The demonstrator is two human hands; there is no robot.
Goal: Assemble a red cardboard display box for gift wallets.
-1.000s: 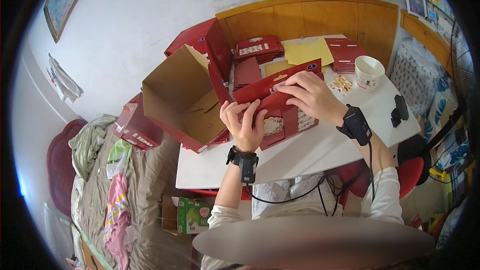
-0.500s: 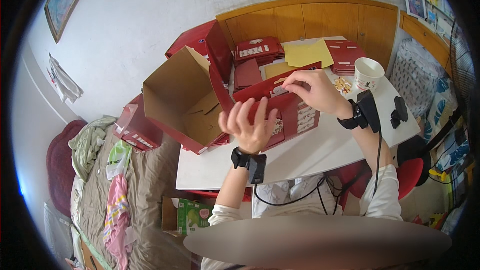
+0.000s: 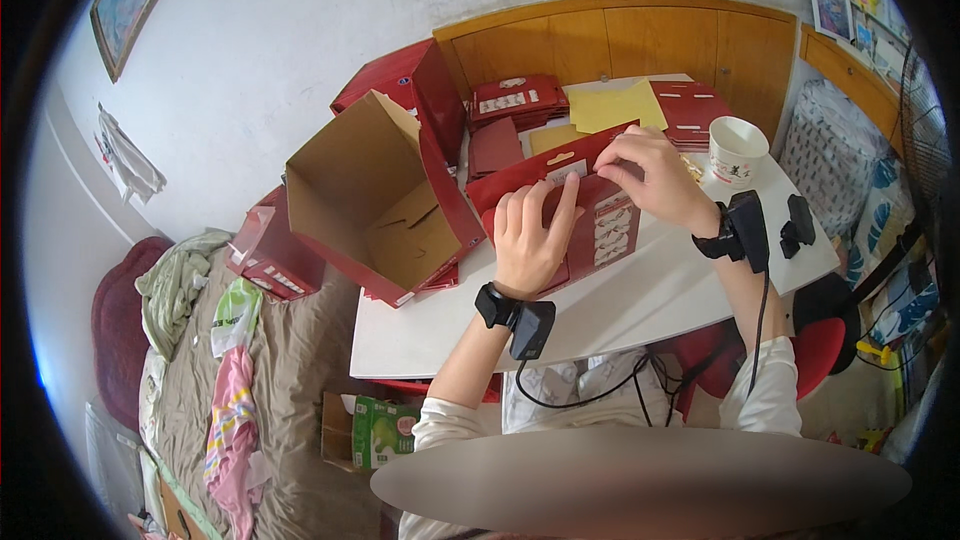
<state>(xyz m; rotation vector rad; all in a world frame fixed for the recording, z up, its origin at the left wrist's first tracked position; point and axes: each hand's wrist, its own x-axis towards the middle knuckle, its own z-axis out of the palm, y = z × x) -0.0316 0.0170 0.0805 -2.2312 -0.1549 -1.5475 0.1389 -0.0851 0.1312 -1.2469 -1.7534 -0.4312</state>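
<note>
A red printed carton (image 3: 615, 232) with pale pictures on its front stands on the white table in front of me. Its tall back flap, with a hanging slot, rises behind its top edge. My left hand (image 3: 530, 248) lies against the left part of the front, fingers stretched upward and slightly apart. With thumb and fingertips together, my right hand (image 3: 655, 178) pinches the carton's upper edge toward its right end. Just left of my left hand is a large open cardboard box (image 3: 345, 170), red outside and brown inside, with small brown pieces on its bottom.
Behind the carton lie stacked flat red packs (image 3: 515, 97), yellow sheets (image 3: 615, 108) and another red stack (image 3: 690, 115). A white paper tub (image 3: 737, 152) stands at the right, near a black device (image 3: 797, 225). The white table's (image 3: 400, 345) front edge is near my lap; cables hang from my wrists.
My left hand has moved right and up, from hovering beside the carton to lying on its front. My right hand has shifted slightly right and down along the carton's upper edge.
</note>
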